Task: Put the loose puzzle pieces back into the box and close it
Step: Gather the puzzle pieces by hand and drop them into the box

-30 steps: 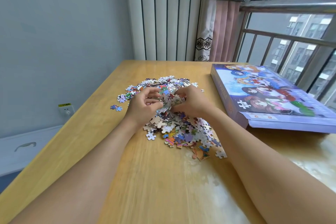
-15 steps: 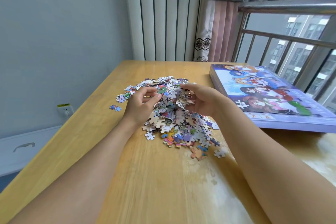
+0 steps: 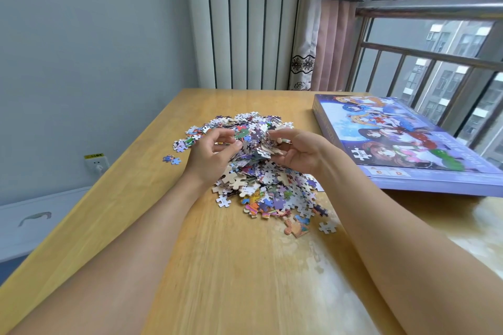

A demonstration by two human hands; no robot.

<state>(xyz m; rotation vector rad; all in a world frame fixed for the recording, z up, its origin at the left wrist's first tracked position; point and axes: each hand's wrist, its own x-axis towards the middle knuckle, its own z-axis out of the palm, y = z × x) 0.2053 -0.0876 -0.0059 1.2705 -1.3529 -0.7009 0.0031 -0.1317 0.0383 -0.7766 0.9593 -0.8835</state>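
A: Wooden table (image 3: 231, 266) by a barred window, head view only. Puzzle pieces (image 3: 261, 177) sit in one heap mid-table, a few strays (image 3: 172, 159) off to its left edge. Box (image 3: 402, 144) lies flat and closed to the right of the heap, near it but apart.

B: Hands?

A: Your left hand (image 3: 211, 156) and right hand (image 3: 302, 152) face each other over the top of the heap, fingers curled, squeezing a raised clump of pieces between them. Both are holding pieces, not empty.

B: Advice for this step?

A: My read: you're gathering a handful, but the box lid looks down, so nothing can go in yet. Open it first, or scoop with palms under the clump, not pinching from the sides, or pieces will probably spill. Sweep the strays in last
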